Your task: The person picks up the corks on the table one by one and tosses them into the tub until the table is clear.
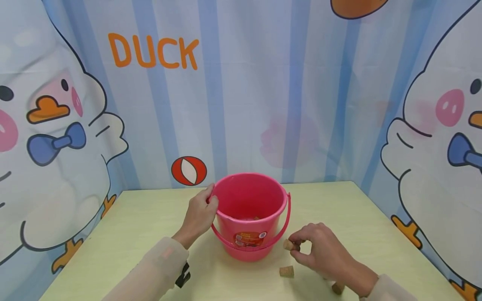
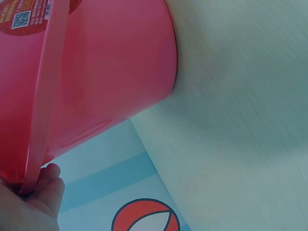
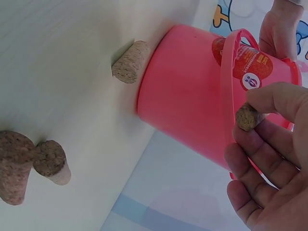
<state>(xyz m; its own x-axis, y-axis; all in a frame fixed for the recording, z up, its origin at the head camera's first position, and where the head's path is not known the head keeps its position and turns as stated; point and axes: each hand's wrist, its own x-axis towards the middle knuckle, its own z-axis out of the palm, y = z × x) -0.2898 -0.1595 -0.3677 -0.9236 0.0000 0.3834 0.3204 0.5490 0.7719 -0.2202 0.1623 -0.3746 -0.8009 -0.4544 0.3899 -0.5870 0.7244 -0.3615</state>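
A pink plastic bucket (image 1: 248,238) stands upright on the pale yellow table, its handle hanging down over the front. My left hand (image 1: 198,213) grips the bucket's left rim. Between thumb and fingers, my right hand (image 1: 325,253) pinches a cork stopper (image 3: 248,117), just right of the bucket. On the table in front of the bucket lies another cork (image 1: 286,271). In the right wrist view two more corks (image 3: 52,161) sit close together, partly covered by my right hand in the head view. Low inside the bucket, a small bit of cork colour (image 1: 256,218) shows over the near rim.
The table (image 1: 150,234) is backed by a striped blue curtain (image 1: 241,83) printed with ducks, which also hangs along both sides. Something small and black (image 1: 183,276) shows by my left sleeve.
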